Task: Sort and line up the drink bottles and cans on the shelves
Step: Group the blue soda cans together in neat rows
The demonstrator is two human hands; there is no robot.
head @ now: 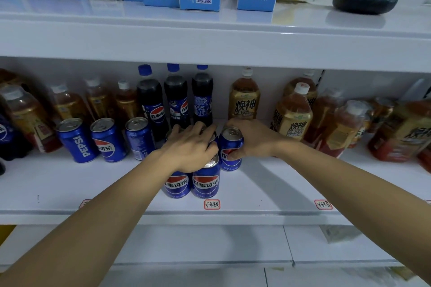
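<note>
While the left hand (191,147) lay spread over the clustered blue aluminium Pepsi cans (206,180), the right hand (250,140) clasped another blue can (231,149) at three o'clock; it should slide flush, label forward.

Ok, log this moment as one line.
left hand: resting on can cluster | right hand: gripping can | bottles: upright behind | shelf: middle

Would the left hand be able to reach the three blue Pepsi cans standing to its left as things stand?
Probably yes: the three blue Pepsi cans stand in the open with bare white shelf before them, though the left hand now rests on the centre cans.
</note>
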